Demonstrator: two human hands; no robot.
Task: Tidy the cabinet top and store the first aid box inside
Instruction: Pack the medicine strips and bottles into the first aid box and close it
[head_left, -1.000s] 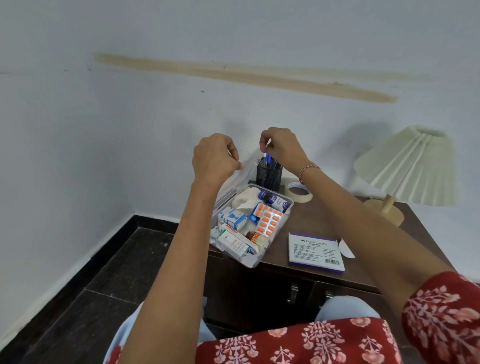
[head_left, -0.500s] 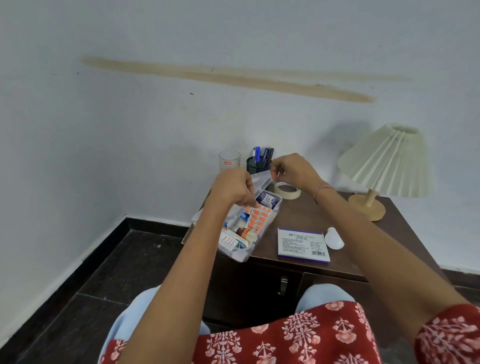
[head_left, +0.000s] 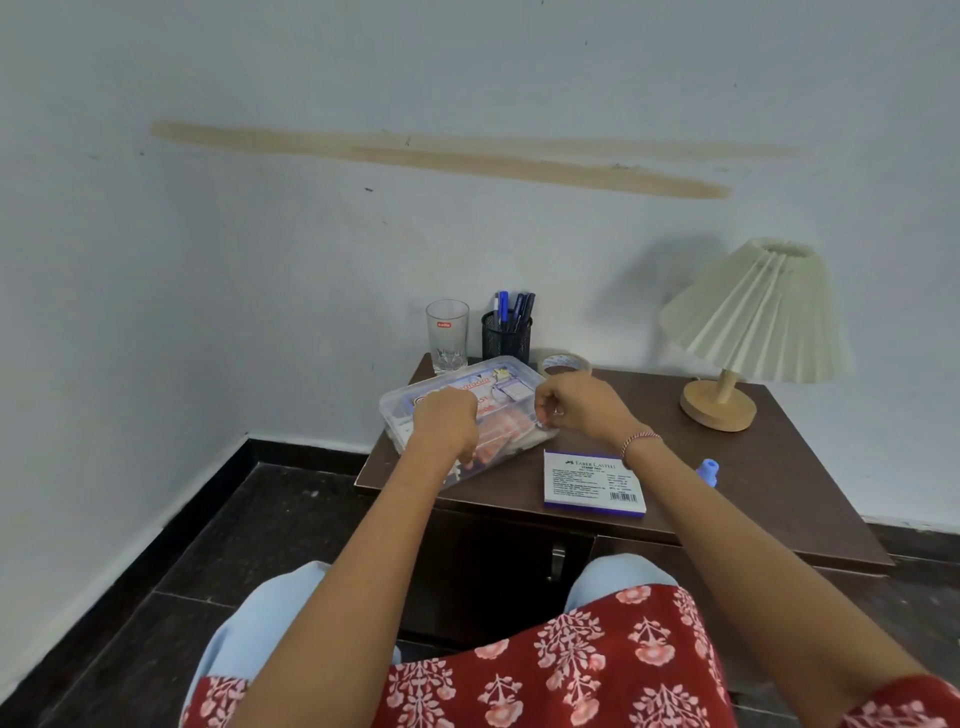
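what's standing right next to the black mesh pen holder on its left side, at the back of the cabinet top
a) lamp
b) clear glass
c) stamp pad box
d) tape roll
b: the clear glass stands just left of the black mesh pen holder, while the tape roll sits to the holder's right and the lamp is further right.

— Where is the first aid box (head_left: 498, 384)?
— On the left of the worktop (head_left: 753, 467), lid closed. The left hand (head_left: 447, 421) rests on the lid with its fingers curled. The right hand (head_left: 582, 408) pinches the right rim.
— And behind the box?
— A glass (head_left: 447, 335), a pen holder (head_left: 506, 338) and a tape roll (head_left: 565, 364). A lamp (head_left: 753, 317) stands at the right.
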